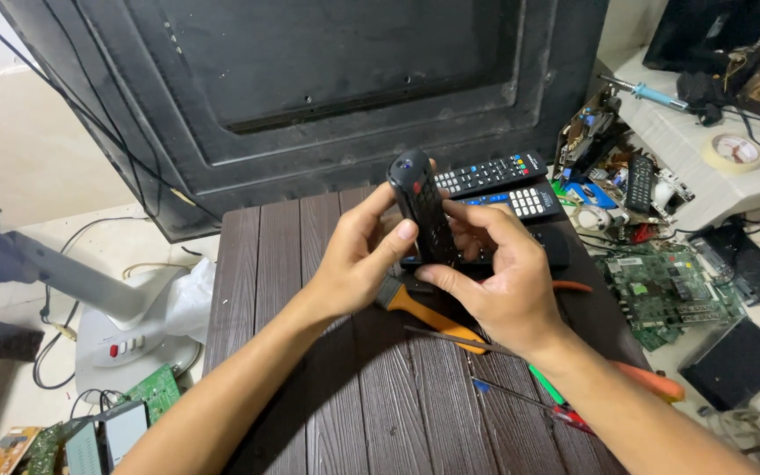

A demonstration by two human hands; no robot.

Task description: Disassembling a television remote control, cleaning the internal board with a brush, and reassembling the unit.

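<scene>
A: Nearest to us we see the two forearms coming up over the dark brown slatted table [327,405], with a red-handled screwdriver [534,405] and a green-handled tool [545,385] lying just under our right forearm.

B: And an orange-handled tool [657,383] sticks out from behind that same wrist. Further up, what do our hands hold?

A: Together they hold a black remote control [421,211], raised above the table and standing nearly upright, tilted a little to the left. Our left hand [358,259] is wrapped round its left edge, thumb pressed on the button face. Our right hand [499,273] is curled round the lower right part, fingers closed against it.

B: Beneath the hands we see a brush with an orange handle [428,314] lying on the table, partly hidden by our right hand.

A: Just beyond, two more remotes lie side by side at the table's far edge: a black one [490,173] and one with white and blue keys [521,202].

B: Farther still, the dark back panel of a large set [310,88] leans behind the table. To the right lie a green circuit board [666,295], a soldering iron with a blue handle [648,92] and a roll of tape [734,151]. To the left stands a white fan base [125,330].
</scene>
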